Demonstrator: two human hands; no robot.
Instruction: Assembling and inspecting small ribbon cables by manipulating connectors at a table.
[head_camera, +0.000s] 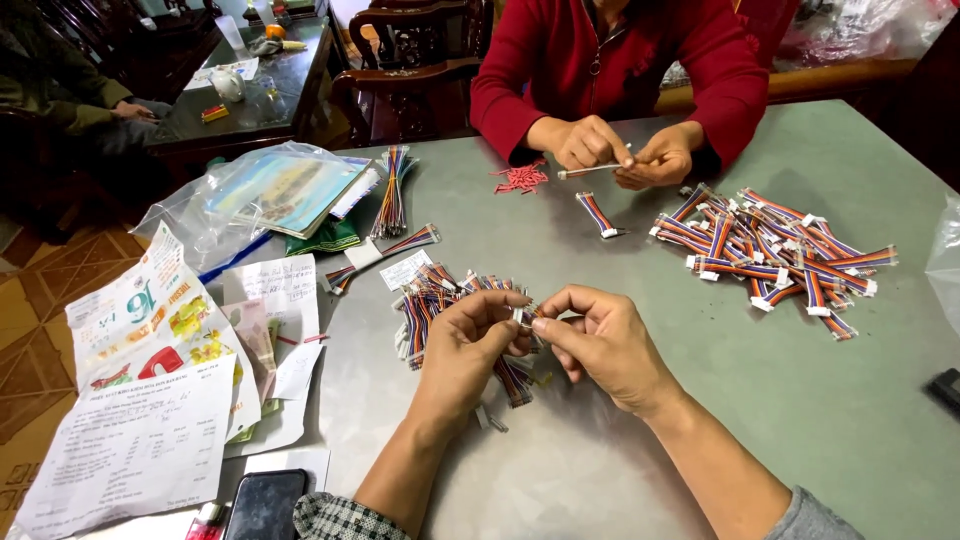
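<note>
My left hand (468, 345) and my right hand (600, 340) meet over the grey table (850, 420), pinching a small white connector (522, 316) on the end of a striped multicolour wire bundle (512, 380) that hangs below my left palm. A loose heap of the same wire bundles (432, 295) lies just behind my left hand. Both hands are closed on the piece.
Across the table a person in a red top holds a wire with both hands (625, 152). A large pile of finished wires (775, 250) lies at right, small red parts (520, 178) near them. Papers (150, 400), a plastic bag (270, 190) and a phone (265, 505) sit at left.
</note>
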